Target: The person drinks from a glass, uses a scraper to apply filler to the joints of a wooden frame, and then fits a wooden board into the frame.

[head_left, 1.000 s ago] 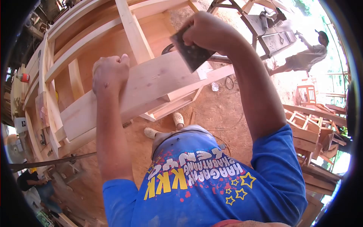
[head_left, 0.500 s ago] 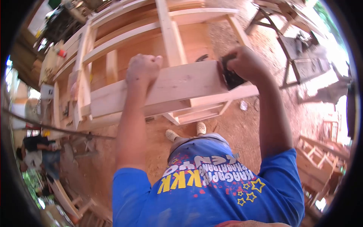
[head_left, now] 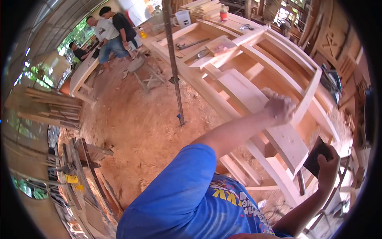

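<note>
Pale flat wooden board (head_left: 262, 119) lies under the left hand (head_left: 279, 107), which is fisted over its far edge; its long axis runs down toward the right hand (head_left: 327, 169), closed around a dark sanding block (head_left: 317, 156) just off the board's near end.

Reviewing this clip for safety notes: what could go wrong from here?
1. The left hand alone steadies the board, which lies across the wooden frame with its near end overhanging; it could tip or slide.
2. The right hand holds the dark sanding block just off that board end; a missed stroke could scrape knuckles on the edge.
3. The view points away from the work, so aim may suffer.
</note>
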`<state>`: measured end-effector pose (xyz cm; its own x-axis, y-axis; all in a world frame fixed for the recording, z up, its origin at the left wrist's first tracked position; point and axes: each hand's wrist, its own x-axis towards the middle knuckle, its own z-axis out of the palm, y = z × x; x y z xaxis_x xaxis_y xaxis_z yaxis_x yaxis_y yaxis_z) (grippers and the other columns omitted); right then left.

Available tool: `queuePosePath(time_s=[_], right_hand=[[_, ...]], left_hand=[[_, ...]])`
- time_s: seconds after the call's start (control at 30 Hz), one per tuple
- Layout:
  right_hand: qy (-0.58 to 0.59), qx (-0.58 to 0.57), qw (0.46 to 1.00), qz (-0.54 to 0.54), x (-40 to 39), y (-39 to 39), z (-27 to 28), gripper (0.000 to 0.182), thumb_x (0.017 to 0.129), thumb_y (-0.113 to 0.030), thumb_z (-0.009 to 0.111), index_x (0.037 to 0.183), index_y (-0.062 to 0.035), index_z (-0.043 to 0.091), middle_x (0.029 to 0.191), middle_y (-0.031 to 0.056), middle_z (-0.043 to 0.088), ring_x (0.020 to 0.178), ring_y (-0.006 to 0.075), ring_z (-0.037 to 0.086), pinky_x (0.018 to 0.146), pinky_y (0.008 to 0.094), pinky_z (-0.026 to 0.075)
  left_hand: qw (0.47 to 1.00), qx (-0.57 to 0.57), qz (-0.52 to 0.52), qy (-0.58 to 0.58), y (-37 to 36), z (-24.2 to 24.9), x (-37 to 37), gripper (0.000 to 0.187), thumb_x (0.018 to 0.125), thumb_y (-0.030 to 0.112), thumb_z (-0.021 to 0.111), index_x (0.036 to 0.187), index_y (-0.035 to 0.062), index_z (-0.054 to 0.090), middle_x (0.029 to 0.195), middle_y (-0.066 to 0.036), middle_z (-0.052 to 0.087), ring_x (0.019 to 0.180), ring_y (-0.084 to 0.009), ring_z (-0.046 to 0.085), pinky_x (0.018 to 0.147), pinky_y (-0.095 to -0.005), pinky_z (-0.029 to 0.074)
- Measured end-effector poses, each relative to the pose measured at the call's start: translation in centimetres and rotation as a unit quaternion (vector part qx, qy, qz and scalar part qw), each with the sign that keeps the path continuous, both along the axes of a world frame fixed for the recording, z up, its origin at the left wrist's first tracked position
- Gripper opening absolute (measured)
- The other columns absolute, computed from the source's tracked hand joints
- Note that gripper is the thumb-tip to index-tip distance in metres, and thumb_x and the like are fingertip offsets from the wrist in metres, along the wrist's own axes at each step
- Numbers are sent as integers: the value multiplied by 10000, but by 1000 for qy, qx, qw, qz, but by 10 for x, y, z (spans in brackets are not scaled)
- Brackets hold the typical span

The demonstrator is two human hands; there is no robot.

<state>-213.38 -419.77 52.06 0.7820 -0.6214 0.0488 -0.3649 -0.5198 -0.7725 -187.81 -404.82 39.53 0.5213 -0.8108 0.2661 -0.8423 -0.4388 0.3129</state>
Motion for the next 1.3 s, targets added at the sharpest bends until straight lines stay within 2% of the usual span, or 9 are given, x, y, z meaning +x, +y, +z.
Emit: queuePosePath(time_s=[0.2,0.37,0.5,0.53,0.6,0.63,0.87,1.0,1.3], right_hand=[[-66,-14,997,-37,-15,-28,-17,436,927,-29,639,1356,17,579,1175,77,634,1057,185,613,954,321,505],[-174,-4,982,-77,14,18,-15,380,990,-90,696,1339,17,591,1179,80,649,1069,173,621,945,307,508],[-204,-9,978,-48,58,53,-24,499,995,-215,747,1406,15,583,1279,115,665,1153,214,632,1024,340,494],[-200,-41,978,-44,72,68,-22,501,995,-209,747,1411,14,582,1277,118,667,1157,212,631,1025,337,493],[-185,-90,977,-56,93,99,-11,495,992,-204,752,1407,8,584,1269,121,672,1147,198,634,1014,322,496],[-179,-104,976,-63,107,123,-3,488,989,-204,756,1398,3,588,1264,122,674,1133,186,638,1001,309,500],[-193,-119,974,-6,210,204,24,379,1013,-112,700,1369,-44,590,1069,79,708,970,153,673,866,289,524],[-215,-209,950,86,291,196,22,380,981,-61,692,1349,-65,597,1178,125,691,1107,229,661,914,360,531],[-90,-216,931,281,450,235,55,214,820,111,628,987,-8,566,817,117,603,753,201,562,720,352,481]], left_hand=[[979,-123,-151,-63,58,-59,-81,557,974,504,591,1424,181,646,1648,-131,432,1501,-384,391,1191,-665,248],[965,-66,-255,-7,166,-75,-105,264,952,362,668,1053,131,746,1308,-106,700,1258,-313,641,1028,-562,462],[964,35,-86,249,291,-150,-69,238,987,330,602,1069,135,712,945,-171,739,894,-400,730,778,-544,568],[949,133,-24,284,320,-188,-58,310,997,382,563,1155,164,716,983,-175,748,939,-391,732,804,-526,569],[899,31,83,428,410,-208,-51,398,1009,440,514,1266,214,718,1048,-142,757,990,-362,725,826,-512,560],[951,59,85,291,460,-227,-50,392,1008,449,518,1241,216,730,1111,-131,760,1015,-354,719,841,-501,557],[798,83,478,358,631,-198,-65,310,974,420,617,1095,180,772,1028,-152,773,968,-378,740,849,-511,587],[789,2,512,340,629,-228,-63,306,959,389,613,1107,169,766,1018,-161,772,942,-390,740,841,-510,592],[836,-29,396,379,526,-213,3,375,962,402,600,1108,102,770,1029,-191,763,928,-373,743,849,-485,584]])
